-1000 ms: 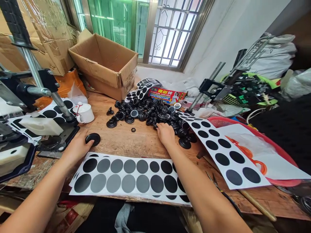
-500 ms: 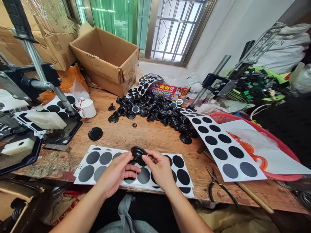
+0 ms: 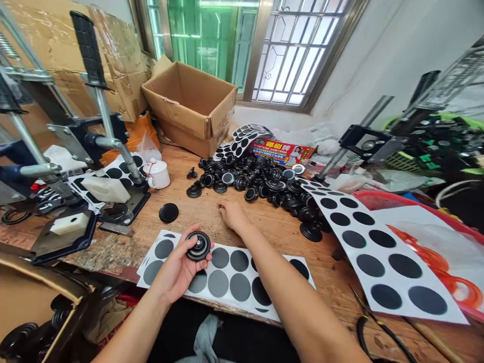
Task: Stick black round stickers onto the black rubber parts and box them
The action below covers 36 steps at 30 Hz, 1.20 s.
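My left hand (image 3: 181, 269) grips a round black stepped disc (image 3: 204, 250), tilted so its ringed face and small metal centre show. Beneath that hand lie white sticker sheets (image 3: 228, 272) with rows of dark circles. My right hand (image 3: 233, 216) reaches out over the bench, fingers pinched around a small black ring (image 3: 220, 205) that is mostly hidden by the fingertips. Left of it, a flat black disc (image 3: 168, 213) rests on the wood. Beyond the fingers is a heap of black round knob-like parts (image 3: 260, 179).
Hand presses (image 3: 109, 126) stand at left beside a white mug (image 3: 157, 174). A cardboard box (image 3: 189, 101) is at the back. Another sticker sheet (image 3: 357, 259) slopes down on the right, by a red basket (image 3: 372, 199). Pliers (image 3: 381, 327) lie near the front edge.
My right hand has let go of the black stepped disc and moved forward to the small ring on the bench. My left hand keeps the disc, now turned face up. The view has shifted left.
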Each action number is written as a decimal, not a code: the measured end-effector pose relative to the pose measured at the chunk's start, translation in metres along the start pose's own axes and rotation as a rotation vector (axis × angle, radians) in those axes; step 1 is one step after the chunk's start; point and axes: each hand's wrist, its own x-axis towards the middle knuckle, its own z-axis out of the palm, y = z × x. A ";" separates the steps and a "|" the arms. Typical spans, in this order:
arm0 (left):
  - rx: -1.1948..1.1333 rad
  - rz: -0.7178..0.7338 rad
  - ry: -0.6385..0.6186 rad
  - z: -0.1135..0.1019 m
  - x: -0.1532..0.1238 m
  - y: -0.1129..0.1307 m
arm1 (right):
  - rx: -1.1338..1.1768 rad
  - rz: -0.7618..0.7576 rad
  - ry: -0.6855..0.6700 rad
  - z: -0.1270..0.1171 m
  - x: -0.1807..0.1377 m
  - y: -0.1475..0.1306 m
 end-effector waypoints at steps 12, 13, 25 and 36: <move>0.295 0.147 0.040 0.019 -0.002 -0.009 | 0.195 -0.358 -0.023 -0.006 -0.120 -0.038; 0.353 0.160 0.060 0.021 -0.004 -0.010 | 0.205 -0.356 -0.015 -0.008 -0.121 -0.039; 0.928 0.617 0.060 0.028 -0.023 -0.014 | 0.690 0.244 -0.005 0.005 -0.143 -0.054; 1.187 0.722 -0.063 0.021 -0.029 -0.024 | 0.688 0.380 -0.350 0.005 -0.150 -0.056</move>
